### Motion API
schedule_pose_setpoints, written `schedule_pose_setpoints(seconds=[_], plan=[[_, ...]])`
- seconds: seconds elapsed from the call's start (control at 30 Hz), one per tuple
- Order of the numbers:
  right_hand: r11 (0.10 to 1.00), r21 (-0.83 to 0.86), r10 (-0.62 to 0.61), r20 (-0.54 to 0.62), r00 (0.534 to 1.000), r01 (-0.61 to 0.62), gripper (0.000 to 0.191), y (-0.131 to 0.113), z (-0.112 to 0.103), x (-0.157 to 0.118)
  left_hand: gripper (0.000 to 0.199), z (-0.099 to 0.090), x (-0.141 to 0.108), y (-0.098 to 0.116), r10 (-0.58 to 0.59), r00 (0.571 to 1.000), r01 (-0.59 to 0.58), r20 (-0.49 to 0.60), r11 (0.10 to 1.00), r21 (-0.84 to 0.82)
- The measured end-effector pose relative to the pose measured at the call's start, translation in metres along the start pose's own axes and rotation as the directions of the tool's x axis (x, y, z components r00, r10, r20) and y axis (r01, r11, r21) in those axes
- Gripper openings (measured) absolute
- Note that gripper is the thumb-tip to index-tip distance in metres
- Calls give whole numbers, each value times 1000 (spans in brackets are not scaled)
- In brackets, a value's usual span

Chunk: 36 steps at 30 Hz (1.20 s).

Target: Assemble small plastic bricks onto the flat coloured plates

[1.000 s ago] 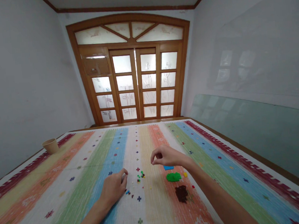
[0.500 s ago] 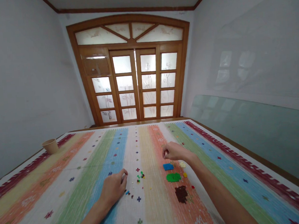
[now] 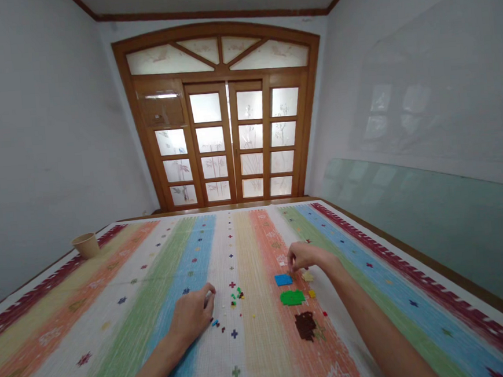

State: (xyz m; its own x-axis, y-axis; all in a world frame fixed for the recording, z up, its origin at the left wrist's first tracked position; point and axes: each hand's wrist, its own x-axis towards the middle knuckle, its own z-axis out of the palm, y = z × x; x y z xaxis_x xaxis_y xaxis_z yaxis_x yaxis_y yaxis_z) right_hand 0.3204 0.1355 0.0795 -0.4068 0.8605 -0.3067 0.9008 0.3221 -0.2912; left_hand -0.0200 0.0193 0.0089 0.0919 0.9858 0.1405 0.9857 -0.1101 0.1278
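Right hand (image 3: 309,256) low over striped rug (image 3: 268,350), fingertips pinched together, nothing visible between, just beyond blue plastic plate (image 3: 283,279); close pinch suits tiny bricks. Left hand (image 3: 191,316) curled beside scattered bricks (image 3: 236,297), grip hidden.

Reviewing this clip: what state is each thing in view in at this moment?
Left hand: curled, low beside small scattered bricks
Right hand: fingers bunched downward, nothing visibly held
Blue brick plate: lying flat
Green brick plate: lying flat
Brown bricks: flat cluster
Tan cup: upright
Double doors: shut
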Motion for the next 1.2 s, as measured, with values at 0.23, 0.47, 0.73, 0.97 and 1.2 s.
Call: schedule_pose_setpoints(seconds=[0.23,0.47,0.73,0.97,1.2], plan=[[998,14,62,33,998,-62,19,10,0,0,25,1,1,0,-6,1000,6,-2,1000,2],[993,33,115,56,992,-117,19,20,8,7,26,1,1,-1,-2,1000,2,1,1000,19],[986,44,159,60,985,-162,16,26,13,12,27,0,1,0,3,1000,-3,-1,1000,14],[982,42,180,49,982,-182,15,28,13,11,26,0,1,0,1,1000,-1,-4,1000,1],[981,43,187,62,980,-190,15,29,13,13,26,1,1,-1,7,1000,-6,-4,1000,5]])
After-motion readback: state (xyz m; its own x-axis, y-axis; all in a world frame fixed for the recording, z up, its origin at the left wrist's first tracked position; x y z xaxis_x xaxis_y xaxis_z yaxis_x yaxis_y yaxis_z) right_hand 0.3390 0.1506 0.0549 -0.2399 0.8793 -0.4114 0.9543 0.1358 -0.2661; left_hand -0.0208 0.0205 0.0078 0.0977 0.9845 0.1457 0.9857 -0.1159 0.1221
